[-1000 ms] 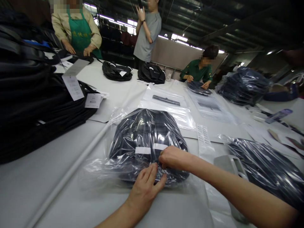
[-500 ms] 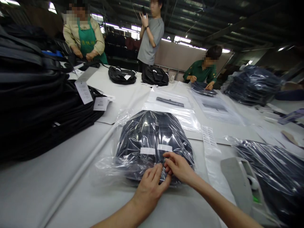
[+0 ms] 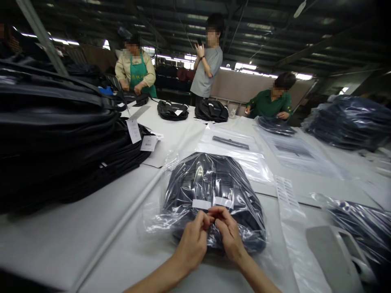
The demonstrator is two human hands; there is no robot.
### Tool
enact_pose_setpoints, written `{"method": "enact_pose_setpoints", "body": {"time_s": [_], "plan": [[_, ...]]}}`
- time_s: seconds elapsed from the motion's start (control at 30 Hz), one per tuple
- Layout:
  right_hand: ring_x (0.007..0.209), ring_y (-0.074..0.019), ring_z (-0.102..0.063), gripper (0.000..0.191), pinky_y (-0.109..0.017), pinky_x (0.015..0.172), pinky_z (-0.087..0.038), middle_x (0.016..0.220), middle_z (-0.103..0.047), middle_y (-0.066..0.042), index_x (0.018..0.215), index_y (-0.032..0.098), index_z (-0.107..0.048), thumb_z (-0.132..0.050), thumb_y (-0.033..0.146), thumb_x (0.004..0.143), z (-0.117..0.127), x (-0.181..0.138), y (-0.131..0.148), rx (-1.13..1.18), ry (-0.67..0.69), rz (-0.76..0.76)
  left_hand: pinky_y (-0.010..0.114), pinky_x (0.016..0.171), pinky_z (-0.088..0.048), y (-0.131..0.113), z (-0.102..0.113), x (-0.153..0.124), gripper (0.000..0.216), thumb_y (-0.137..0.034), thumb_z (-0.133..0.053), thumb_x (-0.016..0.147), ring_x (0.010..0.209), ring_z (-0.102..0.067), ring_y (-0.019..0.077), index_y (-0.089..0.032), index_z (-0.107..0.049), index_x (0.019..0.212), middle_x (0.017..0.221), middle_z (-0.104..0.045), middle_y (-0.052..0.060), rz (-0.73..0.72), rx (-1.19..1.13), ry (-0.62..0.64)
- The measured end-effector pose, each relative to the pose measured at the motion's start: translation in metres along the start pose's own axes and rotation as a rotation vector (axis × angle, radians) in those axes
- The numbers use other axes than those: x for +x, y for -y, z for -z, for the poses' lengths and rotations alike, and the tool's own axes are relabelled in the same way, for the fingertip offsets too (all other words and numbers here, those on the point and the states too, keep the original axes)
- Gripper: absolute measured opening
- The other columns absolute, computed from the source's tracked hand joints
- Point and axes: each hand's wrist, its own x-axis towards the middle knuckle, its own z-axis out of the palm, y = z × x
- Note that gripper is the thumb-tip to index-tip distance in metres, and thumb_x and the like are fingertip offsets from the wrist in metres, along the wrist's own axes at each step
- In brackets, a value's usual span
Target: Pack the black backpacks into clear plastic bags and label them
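Note:
In the middle of the table a black bag lies inside a clear plastic bag. Two white strips show through the film. My left hand is over the near half of the package, thumb and fingers pinched together on the film. Beside it, my right hand has its fingers curled, its fingertips meeting those of the left at the plastic. The exact bit of film between the fingertips is hidden by the fingers.
A tall pile of black bags with white tags stands at left. Flat plastic bags lie beyond the package. A label strip, a grey tape dispenser and a wrapped bag are at right. Three people work or stand across the table.
The view has tilted up and swung left, so things appear lower and further right. My hands have drawn together, fingertips now meeting over the plastic; my left hand has turned more upright.

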Motion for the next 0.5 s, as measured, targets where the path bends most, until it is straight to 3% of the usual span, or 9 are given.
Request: {"method": "enact_pose_setpoints", "body": {"time_s": [0.1,0.13,0.2,0.27,0.3,0.4,0.5], "plan": [[0.095,-0.0203,-0.057,0.031,-0.033,0.086,-0.046,0.103,-0.058,-0.006,0.109,0.020,-0.050,-0.050,0.024,0.079,-0.001,0.000,-0.003,-0.137,0.068,0.107,0.031,0.088,-0.043,-0.004,0.031,0.002,0.026,-0.008,-0.040,0.083,0.100,-0.056,0.0169,-0.021,-0.046,0.105,0.110,-0.059,0.006,-0.128,0.082,-0.083],[0.098,-0.0208,-0.055,0.037,-0.034,0.088,-0.045,0.108,-0.056,-0.007,0.113,0.021,-0.048,-0.054,0.023,0.077,-0.002,0.000,-0.003,-0.196,0.084,0.131,0.037,0.095,-0.039,-0.006,0.047,0.001,0.032,-0.017,-0.050,0.083,0.112,-0.050,0.0215,-0.022,-0.045,0.114,0.122,-0.054,0.008,-0.189,0.220,-0.099],[0.106,-0.0223,-0.051,0.052,-0.035,0.093,-0.042,0.118,-0.050,-0.008,0.122,0.022,-0.043,-0.060,0.023,0.073,-0.003,0.000,-0.002,-0.307,0.122,0.157,0.049,0.100,-0.029,-0.010,0.083,-0.001,0.064,-0.034,-0.071,0.070,0.123,-0.036,0.0320,-0.025,-0.042,0.127,0.135,-0.043,0.011,-0.241,0.539,-0.079],[0.110,-0.0233,-0.048,0.061,-0.037,0.096,-0.040,0.123,-0.047,-0.008,0.127,0.022,-0.040,-0.065,0.025,0.071,-0.004,0.000,0.000,-0.390,0.165,0.155,0.050,0.095,-0.032,-0.011,0.117,-0.002,0.085,-0.044,-0.078,0.058,0.117,-0.040,0.0347,-0.027,-0.039,0.132,0.126,-0.050,0.011,-0.158,0.750,0.033],[0.110,-0.0233,-0.047,0.062,-0.037,0.096,-0.039,0.122,-0.047,-0.008,0.128,0.023,-0.040,-0.066,0.027,0.071,-0.005,0.000,0.001,-0.421,0.181,0.147,0.046,0.090,-0.036,-0.011,0.130,-0.003,0.086,-0.046,-0.078,0.057,0.108,-0.046,0.0322,-0.027,-0.040,0.131,0.114,-0.057,0.008,-0.084,0.798,0.100],[0.102,-0.0213,-0.049,0.049,-0.036,0.091,-0.041,0.109,-0.051,-0.007,0.123,0.023,-0.046,-0.062,0.028,0.077,-0.005,0.002,0.006,-0.486,0.209,0.113,0.028,0.067,-0.040,-0.009,0.157,-0.002,0.055,-0.048,-0.072,0.064,0.075,-0.056,0.0211,-0.024,-0.058,0.111,0.074,-0.061,-0.001,0.127,0.768,0.282],[0.093,-0.0192,-0.051,0.027,-0.033,0.085,-0.041,0.096,-0.052,-0.004,0.109,0.023,-0.056,-0.057,0.028,0.083,-0.007,0.003,0.008,-0.511,0.210,0.087,0.022,0.056,-0.035,-0.010,0.171,0.003,0.029,-0.045,-0.071,0.065,0.063,-0.054,0.0153,-0.019,-0.063,0.074,0.064,-0.056,-0.004,0.209,0.567,0.408]]}}
